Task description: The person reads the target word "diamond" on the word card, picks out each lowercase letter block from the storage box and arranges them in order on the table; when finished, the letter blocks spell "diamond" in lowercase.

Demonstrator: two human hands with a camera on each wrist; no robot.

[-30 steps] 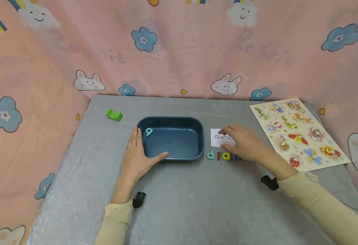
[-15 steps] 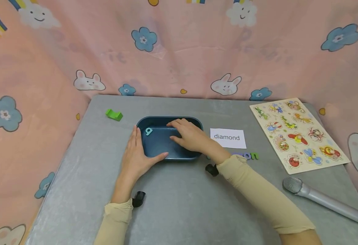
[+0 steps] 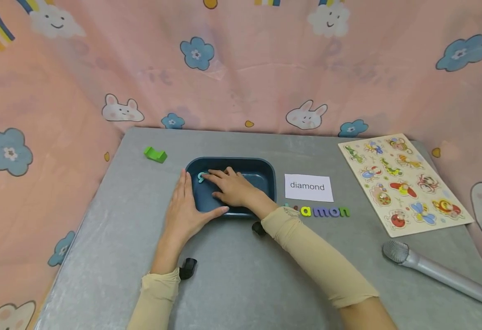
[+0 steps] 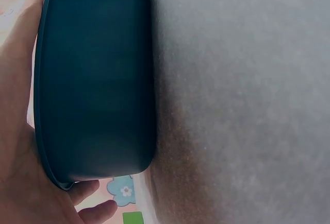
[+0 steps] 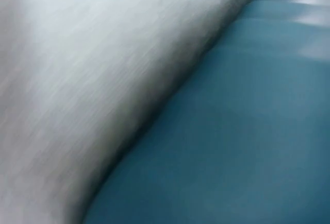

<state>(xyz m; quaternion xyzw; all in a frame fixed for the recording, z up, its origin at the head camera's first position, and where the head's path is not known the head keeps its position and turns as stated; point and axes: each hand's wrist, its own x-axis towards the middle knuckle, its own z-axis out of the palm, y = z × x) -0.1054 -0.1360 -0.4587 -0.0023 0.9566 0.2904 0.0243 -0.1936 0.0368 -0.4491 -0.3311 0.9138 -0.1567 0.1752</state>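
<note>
A dark blue rectangular tray (image 3: 262, 182) stands on the grey table. Inside it, near the back left corner, lies a small teal letter (image 3: 201, 177). My left hand (image 3: 185, 211) lies with straight fingers along the tray's left wall, thumb stretched over the front rim. In the left wrist view, that hand (image 4: 15, 126) lies against the tray's outer side (image 4: 98, 80). My right hand (image 3: 235, 188) reaches into the tray, its fingertips right beside the teal letter, which they partly cover. The right wrist view has only the blurred tray wall (image 5: 221, 141) and tabletop.
Right of the tray lies a white card (image 3: 308, 187) printed "diamond". Below it runs a row of colored letters (image 3: 321, 211), its left end partly hidden by the right sleeve. An animal puzzle board (image 3: 403, 183), a grey microphone (image 3: 443, 275) and a green block (image 3: 155, 155) also lie there.
My right hand has moved left from above the card and letter row into the tray, up to the teal letter. The left hand has stayed at the tray.
</note>
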